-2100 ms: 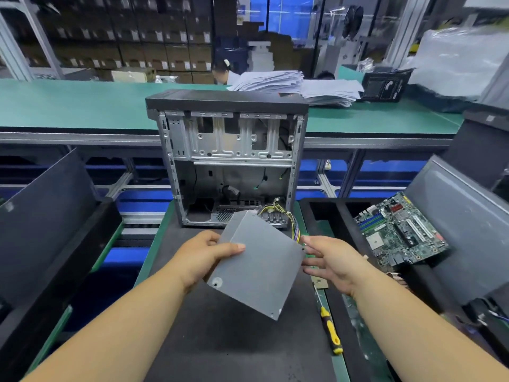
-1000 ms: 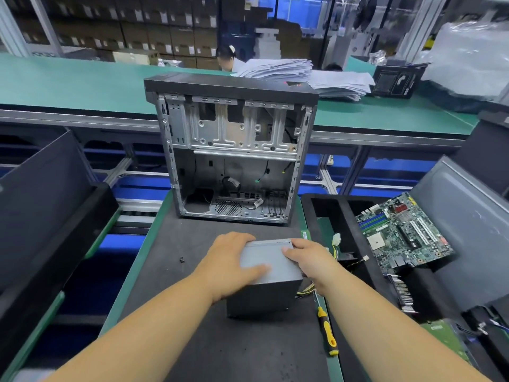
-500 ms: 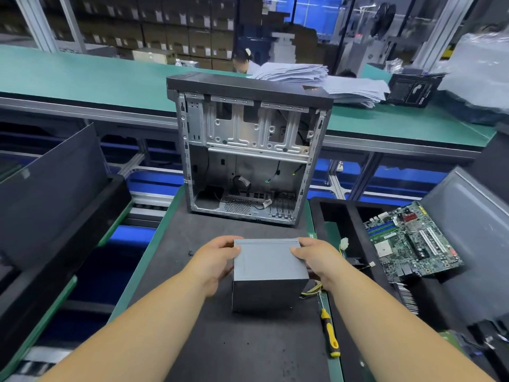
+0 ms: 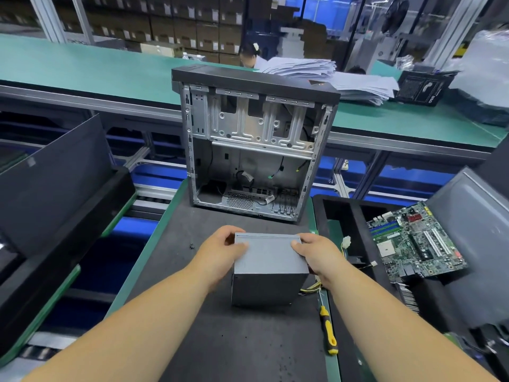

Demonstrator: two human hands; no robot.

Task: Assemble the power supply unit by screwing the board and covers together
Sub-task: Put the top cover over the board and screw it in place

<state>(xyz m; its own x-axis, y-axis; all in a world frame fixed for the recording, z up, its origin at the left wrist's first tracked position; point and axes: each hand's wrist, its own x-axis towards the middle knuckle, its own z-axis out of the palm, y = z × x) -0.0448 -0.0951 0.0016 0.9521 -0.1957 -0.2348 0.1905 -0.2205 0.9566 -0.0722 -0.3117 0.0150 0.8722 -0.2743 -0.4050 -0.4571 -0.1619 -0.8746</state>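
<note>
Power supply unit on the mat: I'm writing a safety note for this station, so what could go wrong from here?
1. The yellow cable bundle trails out under the right hand beside the power supply unit; moving the box could snag or pinch it.
2. The screwdriver lies near the mat's right edge and could be knocked off.
3. A small dark piece, perhaps a screw, sits loose left of the left hand and may get lost.

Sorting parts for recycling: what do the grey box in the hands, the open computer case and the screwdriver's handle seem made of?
Grey box: likely sheet metal, matt grey, with crisp folded edges and a seam.
Open computer case: bare stamped steel by its look, shiny with punched holes; its black top may be plastic.
Screwdriver handle: yellow and black, probably plastic or rubber.
</note>
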